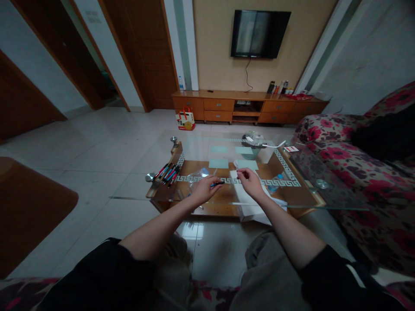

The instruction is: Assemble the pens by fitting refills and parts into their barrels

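A dark pen with a bit of blue (218,184) is held in my left hand (204,190), over the front part of the glass coffee table. To its right, my right hand (251,183) has thumb and fingertips pinched together; whatever they hold, if anything, is too small to make out. The two hands are apart. Several pens (167,173) in black, red and blue lie in a loose pile at the left of the table. A clear plastic bag (195,176) lies just beyond my left hand, partly covered by it.
The glass table (129,190) has a lower wooden shelf with white papers or a box (249,209) and a blue-capped bottle (274,185). A filled bin or bowl (251,149) appears near the far edge. A flowered sofa (343,151) stands right, a bag (185,119) by the cabinet.
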Motion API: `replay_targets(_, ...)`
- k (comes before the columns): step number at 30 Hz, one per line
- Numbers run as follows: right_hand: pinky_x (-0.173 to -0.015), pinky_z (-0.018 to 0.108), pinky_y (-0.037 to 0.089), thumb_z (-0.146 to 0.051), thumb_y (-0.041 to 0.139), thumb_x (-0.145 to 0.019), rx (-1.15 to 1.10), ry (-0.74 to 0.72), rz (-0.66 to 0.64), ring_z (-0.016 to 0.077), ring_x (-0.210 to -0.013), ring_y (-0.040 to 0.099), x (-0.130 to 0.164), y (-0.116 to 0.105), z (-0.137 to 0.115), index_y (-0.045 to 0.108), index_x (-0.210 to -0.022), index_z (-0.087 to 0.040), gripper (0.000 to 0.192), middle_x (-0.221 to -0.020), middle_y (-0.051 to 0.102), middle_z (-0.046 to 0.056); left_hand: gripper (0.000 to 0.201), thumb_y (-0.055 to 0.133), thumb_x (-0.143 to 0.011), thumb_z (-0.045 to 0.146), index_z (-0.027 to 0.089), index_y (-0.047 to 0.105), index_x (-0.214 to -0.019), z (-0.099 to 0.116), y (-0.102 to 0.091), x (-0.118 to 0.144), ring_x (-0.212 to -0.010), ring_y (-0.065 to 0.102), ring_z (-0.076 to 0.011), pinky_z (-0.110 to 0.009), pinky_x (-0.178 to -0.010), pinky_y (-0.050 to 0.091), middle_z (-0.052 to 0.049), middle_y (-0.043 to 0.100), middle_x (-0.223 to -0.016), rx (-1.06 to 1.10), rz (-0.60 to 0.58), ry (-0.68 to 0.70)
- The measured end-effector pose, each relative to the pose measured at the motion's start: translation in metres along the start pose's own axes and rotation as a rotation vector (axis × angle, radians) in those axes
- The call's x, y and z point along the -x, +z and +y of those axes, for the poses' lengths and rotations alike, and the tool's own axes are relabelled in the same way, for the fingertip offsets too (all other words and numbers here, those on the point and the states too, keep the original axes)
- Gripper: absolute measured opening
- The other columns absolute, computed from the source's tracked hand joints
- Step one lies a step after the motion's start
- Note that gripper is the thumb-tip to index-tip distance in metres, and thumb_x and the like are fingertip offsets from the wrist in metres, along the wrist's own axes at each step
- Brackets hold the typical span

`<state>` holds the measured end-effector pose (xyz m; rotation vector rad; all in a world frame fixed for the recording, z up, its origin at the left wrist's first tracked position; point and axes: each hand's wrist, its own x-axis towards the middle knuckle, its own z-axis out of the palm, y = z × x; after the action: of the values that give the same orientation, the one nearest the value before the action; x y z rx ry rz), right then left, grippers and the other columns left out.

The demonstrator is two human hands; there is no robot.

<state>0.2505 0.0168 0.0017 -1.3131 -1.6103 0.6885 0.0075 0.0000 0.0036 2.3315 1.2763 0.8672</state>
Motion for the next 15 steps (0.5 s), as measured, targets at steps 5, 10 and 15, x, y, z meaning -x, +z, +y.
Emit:
replay_targets(5,-0.077,0.031,0.047,-0.022,0.055,-0.085,0.423,-0.012,0.062,0.0194,-0.077,0.063,-0.009,-0.028,0.031,0.067,-0.104,-0.017,0.023,-0.086,0.069,0.005,0.023,0.06,-0.092,0.038,0.02,0.073,-0.095,-0.008,0.0,-0.004,-0.086,0.063,-0.0195,-0.031,-0.081,0.047,-0.006,0.071,-0.093,0.051,0.042,-0.046)
replay_targets(10,-0.082,0.029,0.047,-0.019,0.064,-0.08,0.614,0.063,-0.106,0.0216,-0.088,0.065,-0.008,-0.028,0.048,0.069,-0.107,-0.014,0.028,-0.091,0.071,0.008,0.023,0.059,-0.092,0.038,0.019,0.072,-0.093,-0.009,-0.001,-0.005,-0.082,0.063,-0.0184,-0.03,-0.077,0.046,-0.004,0.073,-0.09,0.069,0.066,-0.062)
replay_targets(15,-0.081,0.027,0.048,-0.023,0.067,-0.083,0.642,0.118,-0.217,0.0209,-0.088,0.067,-0.007,-0.02,0.053,0.072,-0.106,-0.018,0.024,-0.095,0.073,0.008,0.022,0.06,-0.091,0.038,0.02,0.072,-0.096,-0.014,0.003,-0.004,-0.086,0.065,-0.0191,-0.031,-0.08,0.048,-0.005,0.074,-0.094,0.09,0.046,-0.072)
